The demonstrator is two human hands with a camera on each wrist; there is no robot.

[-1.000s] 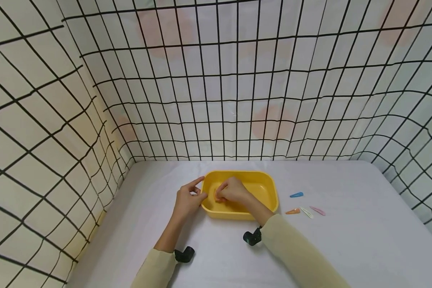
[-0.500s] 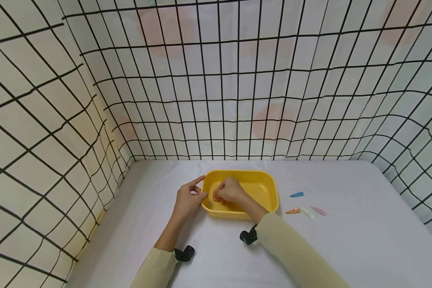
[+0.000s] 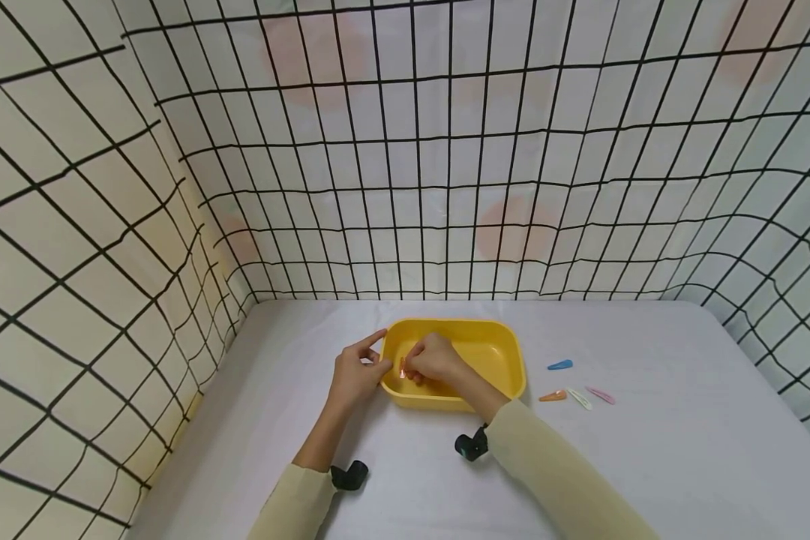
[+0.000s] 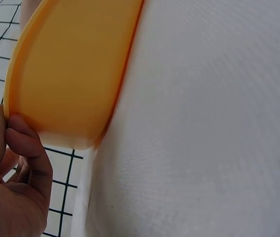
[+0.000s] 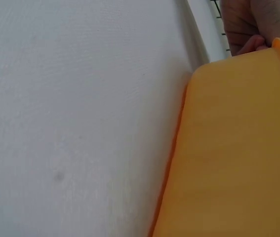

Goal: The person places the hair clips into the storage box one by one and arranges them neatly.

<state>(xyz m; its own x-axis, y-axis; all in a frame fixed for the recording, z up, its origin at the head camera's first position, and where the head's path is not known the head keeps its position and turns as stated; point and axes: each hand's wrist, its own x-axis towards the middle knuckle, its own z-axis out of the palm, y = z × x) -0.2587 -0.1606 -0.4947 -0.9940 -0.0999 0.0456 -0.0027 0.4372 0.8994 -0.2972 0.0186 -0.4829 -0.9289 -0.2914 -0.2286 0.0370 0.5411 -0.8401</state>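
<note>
A yellow plastic tray (image 3: pixel 472 403) sits in the middle of the white table. My left hand (image 3: pixel 353 379) pinches its left rim between thumb and fingers, which the left wrist view also shows. Inside the tray, near the left end, my right hand (image 3: pixel 434 358) has its fingers curled and pointing down. At its fingertips is a small, shiny red-orange hair clip (image 3: pixel 402 367), partly hidden by the fingers. In the right wrist view the tray's outer wall (image 5: pixel 238 148) hides the right hand's work.
Right of the tray lie several hair clips: a blue clip (image 3: pixel 560 364), an orange clip (image 3: pixel 553 396), a white clip (image 3: pixel 579 398) and a pink clip (image 3: pixel 601 394). A black wire grid (image 3: pixel 445 187) stands along the back and both sides of the table.
The right hand shifts slightly within the tray, and more of the red-orange hair clip shows at its fingertips. The left hand keeps its hold on the rim.
</note>
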